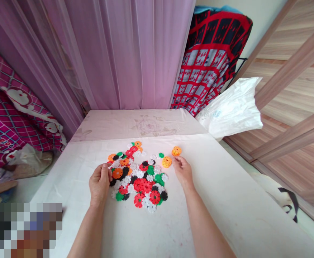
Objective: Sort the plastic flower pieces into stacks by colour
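A heap of small plastic snowflake discs (139,179) in red, orange, white, green and black lies on the white table (227,200). My left hand (100,183) rests at the heap's left edge, its fingers curled and pinching toward an orange disc (117,173). To the right of the heap is my right hand (182,171), palm down with the fingers bent, the tips just beside a yellow-orange disc cluster (167,161). A second orange cluster (176,151) sits a little farther back, apart from both hands.
Pink curtains (119,53) hang behind the table. A red patterned blanket (210,53) and a white plastic bag (232,107) are at the back right. Pink checked bedding (14,118) lies left. Wooden floor and beams (294,107) run along the right.
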`<state>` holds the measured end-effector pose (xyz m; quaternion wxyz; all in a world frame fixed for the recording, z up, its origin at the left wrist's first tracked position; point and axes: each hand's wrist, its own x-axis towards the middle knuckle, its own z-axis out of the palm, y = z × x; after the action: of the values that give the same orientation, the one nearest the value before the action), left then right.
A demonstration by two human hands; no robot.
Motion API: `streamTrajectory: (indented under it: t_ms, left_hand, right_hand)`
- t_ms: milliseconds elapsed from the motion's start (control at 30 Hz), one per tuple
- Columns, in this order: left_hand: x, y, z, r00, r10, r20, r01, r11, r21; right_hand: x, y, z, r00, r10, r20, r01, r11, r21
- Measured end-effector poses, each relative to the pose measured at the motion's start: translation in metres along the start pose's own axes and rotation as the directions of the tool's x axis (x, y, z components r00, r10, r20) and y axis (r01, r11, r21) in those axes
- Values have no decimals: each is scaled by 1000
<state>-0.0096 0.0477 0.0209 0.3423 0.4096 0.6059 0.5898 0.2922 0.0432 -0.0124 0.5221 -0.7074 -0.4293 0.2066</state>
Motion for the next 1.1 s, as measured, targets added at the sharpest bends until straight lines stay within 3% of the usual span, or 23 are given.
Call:
streamTrajectory:
  t_ms: [67, 200, 300, 433, 533, 600, 700, 800, 933, 1100]
  left_hand:
    - [0, 0, 0, 1000, -17, -12, 16, 1000, -20]
    - [1, 2, -1, 998, -48, -51, 45, 997, -61]
    - [1, 4, -3, 996, -53, -76, 47, 995, -87]
    - [6, 4, -9, 983, -49, -177, 26, 991, -132]
    - [11, 3, -13, 961, -84, -262, 34, 981, -191]
    - [14, 2, -14, 948, -112, -298, 45, 974, -222]
    - [18, -1, -15, 935, -127, -330, 40, 965, -259]
    - [23, -6, -18, 922, -155, -354, 37, 947, -318]
    - [26, -10, -20, 925, -147, -351, 28, 946, -322]
    - [25, -12, -17, 937, -105, -333, 18, 967, -255]
  right_hand:
    - [-3, -3, 2, 987, -157, 30, 159, 984, -85]
    - [-6, -7, 6, 902, -405, 151, 427, 887, -177]
    - [-6, -4, 6, 884, -429, 187, 462, 864, -202]
    - [-6, -10, 4, 873, -465, 146, 487, 844, -224]
    - [-3, -29, 12, 848, -504, 165, 530, 821, -214]
    - [3, -48, 29, 817, -519, 253, 568, 799, -197]
    - [18, -77, 66, 748, -480, 458, 619, 753, -222]
    - [36, -97, 101, 698, -338, 632, 640, 690, -338]
    - [56, -105, 129, 670, -222, 708, 645, 646, -408]
    - [62, -99, 139, 653, -145, 743, 639, 632, -438]
